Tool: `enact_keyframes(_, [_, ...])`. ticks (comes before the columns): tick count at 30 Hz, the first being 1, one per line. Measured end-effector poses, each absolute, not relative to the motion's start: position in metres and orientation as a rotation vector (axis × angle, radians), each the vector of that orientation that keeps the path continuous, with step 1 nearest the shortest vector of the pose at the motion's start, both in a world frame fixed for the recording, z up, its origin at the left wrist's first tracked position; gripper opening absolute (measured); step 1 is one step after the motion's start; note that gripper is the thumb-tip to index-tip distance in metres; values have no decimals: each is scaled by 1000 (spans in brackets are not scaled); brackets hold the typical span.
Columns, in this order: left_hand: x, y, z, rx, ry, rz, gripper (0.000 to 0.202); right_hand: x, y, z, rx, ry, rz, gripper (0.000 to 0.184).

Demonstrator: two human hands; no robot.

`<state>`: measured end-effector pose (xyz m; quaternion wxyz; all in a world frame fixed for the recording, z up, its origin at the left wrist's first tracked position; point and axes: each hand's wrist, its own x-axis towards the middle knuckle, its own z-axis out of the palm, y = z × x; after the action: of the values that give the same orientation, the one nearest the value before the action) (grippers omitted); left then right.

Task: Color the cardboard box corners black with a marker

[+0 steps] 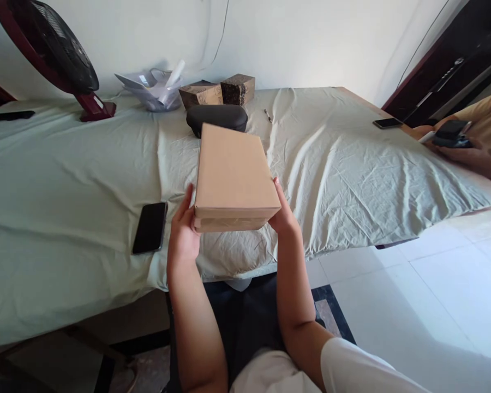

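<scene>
A closed brown cardboard box (235, 169) is held up in front of me, over the near edge of the cloth-covered table. My left hand (184, 232) grips its left side, thumb and fingers partly hidden by the box. On the opposite side my right hand (284, 213) is closed against the box, with a fingertip showing at its right edge. A black phone (149, 228) lies on the cloth just left of my left hand. Behind the box sits a black zip case (216, 117), partly covered by it.
At the back stand a fan (61, 54), a clear plastic basket (157, 90) and two patterned boxes (238, 89). A pen (268, 115) and a second phone (388, 123) lie on the green cloth (352, 180). At right, another person's hand (470, 155) holds a dark device.
</scene>
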<state>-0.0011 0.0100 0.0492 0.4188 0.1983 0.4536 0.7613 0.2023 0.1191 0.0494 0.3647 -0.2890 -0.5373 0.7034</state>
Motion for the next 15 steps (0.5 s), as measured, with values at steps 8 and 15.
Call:
enact_keyframes(8, [-5,1,25,606,1370,1762,20,217,121,44,-737,-1387,1803,87])
enact_keyframes(15, [-12,-4,27,597,1325,1851,47,219,118,43,-789,-1361,1747,73])
